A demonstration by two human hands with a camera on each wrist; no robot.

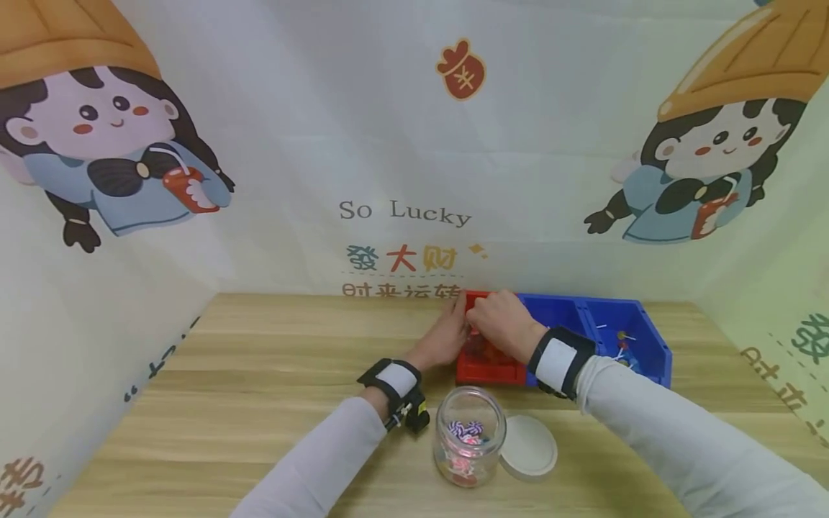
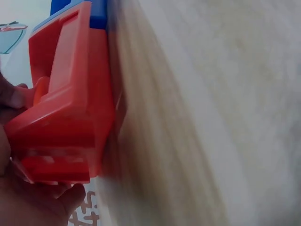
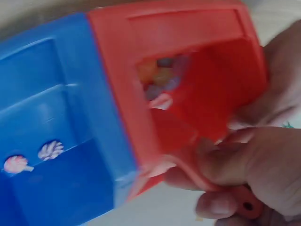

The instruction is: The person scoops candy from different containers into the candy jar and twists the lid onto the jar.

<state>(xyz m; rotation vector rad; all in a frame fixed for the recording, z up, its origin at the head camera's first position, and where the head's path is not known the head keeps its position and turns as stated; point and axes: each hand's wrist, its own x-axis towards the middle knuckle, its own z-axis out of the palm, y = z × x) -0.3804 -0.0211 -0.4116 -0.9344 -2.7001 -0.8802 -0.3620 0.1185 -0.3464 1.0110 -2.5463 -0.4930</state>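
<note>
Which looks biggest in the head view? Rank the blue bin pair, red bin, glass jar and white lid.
1. Blue bin pair
2. Glass jar and red bin: too close to rank; the jar is nearer the camera, the bin partly hidden
3. White lid

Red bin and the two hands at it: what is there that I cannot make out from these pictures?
Head view: the right hand covers most of the red tool in its grip.
Right wrist view: blur leaves the contents of the red bin unclear.
Left wrist view: the bin's walls hide those contents, and the left edge cuts off part of the left hand.
</note>
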